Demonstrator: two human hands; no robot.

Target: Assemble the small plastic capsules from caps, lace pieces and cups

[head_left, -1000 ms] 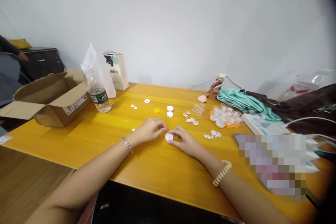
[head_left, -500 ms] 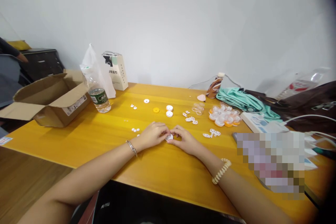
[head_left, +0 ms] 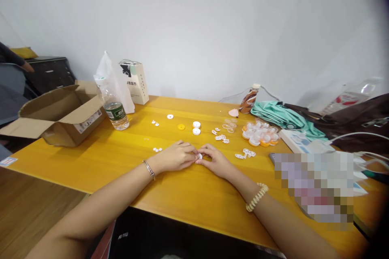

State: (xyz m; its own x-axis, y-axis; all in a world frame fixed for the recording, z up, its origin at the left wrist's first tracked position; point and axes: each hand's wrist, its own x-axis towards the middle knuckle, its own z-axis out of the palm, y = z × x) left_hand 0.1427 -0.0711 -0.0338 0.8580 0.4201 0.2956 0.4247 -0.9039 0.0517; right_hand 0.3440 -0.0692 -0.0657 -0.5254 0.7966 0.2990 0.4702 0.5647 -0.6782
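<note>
Between the fingertips of both hands is a small round white plastic piece (head_left: 199, 156), mostly covered by fingers. My left hand (head_left: 178, 155) pinches it from the left; my right hand (head_left: 214, 159) grips its right side with thumb and fingers. Beyond the hands stand two white discs (head_left: 196, 128), one behind the other, with a flat yellow disc (head_left: 181, 127) to their left. Farther back lies a white ring-like disc (head_left: 170, 116). Small white caps (head_left: 157, 149) lie beside my left hand, and white perforated pieces (head_left: 245, 153) are spread to the right of my right hand.
At left stand an open cardboard box (head_left: 60, 119), a water bottle (head_left: 115, 113) and a paper bag (head_left: 138, 85). Rightward are clear rings (head_left: 230, 125), a cluster of orange-and-clear round cases (head_left: 260, 133), a brown drink bottle (head_left: 249, 99), teal cloth (head_left: 273, 114) and a blurred-out flat object (head_left: 313, 190).
Both hands have shifted slightly, and the white piece between them has turned so that less of its face shows. The things on the table lie as before.
</note>
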